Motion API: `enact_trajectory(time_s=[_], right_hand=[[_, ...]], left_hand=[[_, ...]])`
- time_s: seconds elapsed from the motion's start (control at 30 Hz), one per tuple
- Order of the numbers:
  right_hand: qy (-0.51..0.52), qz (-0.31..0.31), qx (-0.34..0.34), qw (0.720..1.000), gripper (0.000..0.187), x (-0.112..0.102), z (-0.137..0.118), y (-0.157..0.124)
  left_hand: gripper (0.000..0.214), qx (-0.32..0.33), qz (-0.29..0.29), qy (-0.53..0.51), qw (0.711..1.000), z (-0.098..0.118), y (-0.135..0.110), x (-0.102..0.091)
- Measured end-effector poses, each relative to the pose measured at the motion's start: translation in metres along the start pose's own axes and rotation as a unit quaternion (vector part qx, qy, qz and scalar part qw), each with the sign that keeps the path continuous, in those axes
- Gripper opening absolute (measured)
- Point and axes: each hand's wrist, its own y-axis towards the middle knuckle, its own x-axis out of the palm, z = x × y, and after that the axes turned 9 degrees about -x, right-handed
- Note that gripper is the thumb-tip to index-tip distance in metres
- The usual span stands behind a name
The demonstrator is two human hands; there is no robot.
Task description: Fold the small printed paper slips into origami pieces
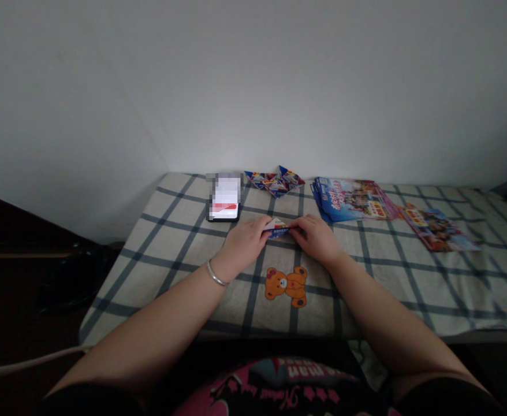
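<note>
My left hand and my right hand rest on a checked cloth and pinch a small folded piece of printed paper between them, one hand at each end. The paper is white and blue and lies low over the cloth. Both hands have their fingers curled shut on it. A silver bangle sits on my left wrist.
A phone lies behind my left hand. A folded paper shape sits at the back by the wall. A stack of blue leaflets and another leaflet lie to the right. A bear print marks the cloth near me.
</note>
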Motion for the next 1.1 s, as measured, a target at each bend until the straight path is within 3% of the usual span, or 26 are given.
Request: enact_trajectory(time_s=[0.2,0.6,0.73,0.87,1.1], right_hand=[[0.001,0.002,0.044,0.999,0.008,-0.003,0.006,-0.001],[-0.017,-0.019,0.162,0.987,0.014,-0.002,0.011,-0.001],[0.001,-0.036,0.196,0.980,0.016,-0.005,0.003,0.000],[0.022,-0.045,0.162,0.986,0.019,-0.005,-0.003,-0.001],[0.057,-0.051,0.067,0.995,0.006,-0.005,-0.005,-0.003]], left_hand=[[0.031,0.016,0.021,-0.014,1.000,-0.001,0.000,-0.001],[0.044,0.034,0.071,0.064,0.995,0.006,-0.004,-0.010],[0.038,0.088,0.007,0.056,0.995,0.011,-0.006,-0.010],[0.039,0.111,-0.043,0.036,0.992,0.010,-0.006,-0.006],[0.042,0.098,-0.046,0.040,0.993,0.009,-0.008,-0.005]])
